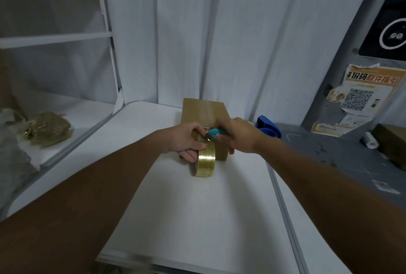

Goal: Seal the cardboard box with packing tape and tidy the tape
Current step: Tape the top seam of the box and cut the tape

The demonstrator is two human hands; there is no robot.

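A small cardboard box (197, 111) stands on the white table (197, 208), with a strip of tape running along its top seam. At the box's near edge my left hand (184, 139) grips a roll of yellowish packing tape (205, 161), which hangs down in front of the box and touches the table. My right hand (237, 135) holds a teal cutter (216, 134), its tip against the tape where it leaves the box's near top edge.
A blue tape dispenser (269, 128) sits right of the box on a grey surface (329, 153). A small white roll (371, 141) lies further right. A crumpled greenish bag (48, 131) rests on the left shelf. White panels close the back.
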